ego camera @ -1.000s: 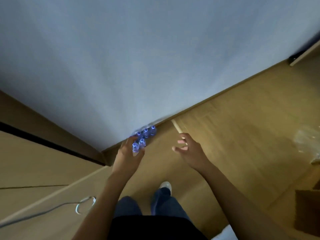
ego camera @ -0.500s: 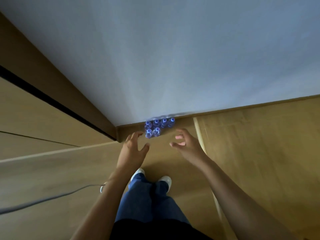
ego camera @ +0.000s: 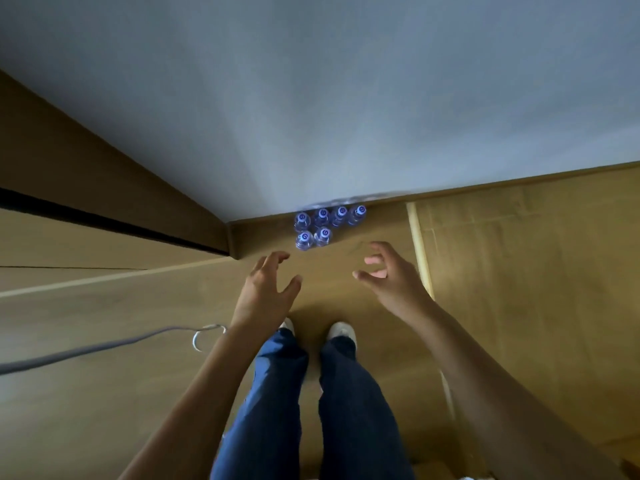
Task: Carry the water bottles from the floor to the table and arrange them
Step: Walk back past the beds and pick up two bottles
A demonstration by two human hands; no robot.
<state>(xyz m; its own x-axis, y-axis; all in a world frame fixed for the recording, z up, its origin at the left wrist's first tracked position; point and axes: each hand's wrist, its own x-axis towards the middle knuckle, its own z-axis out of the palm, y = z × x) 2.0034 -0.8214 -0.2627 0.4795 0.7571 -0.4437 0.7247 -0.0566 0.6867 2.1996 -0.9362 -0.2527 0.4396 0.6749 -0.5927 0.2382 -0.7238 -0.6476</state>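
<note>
Fingers (ego camera: 273, 263) spread, empty, above bottles (ego camera: 323, 225)

a pale grey-white wall (ego camera: 329, 91) meets a tan wooden floor (ego camera: 519, 271) along a wooden skirting board (ego camera: 502, 183). at left, a wooden panel (ego camera: 69, 161) with a dark gap; a grey cable (ego camera: 86, 349) crosses the floor.

place: home room | evidence: wood floor (ego camera: 519, 271), pale wall (ego camera: 346, 98), wooden cabinet (ego camera: 86, 161), loose cable (ego camera: 86, 349)
</note>
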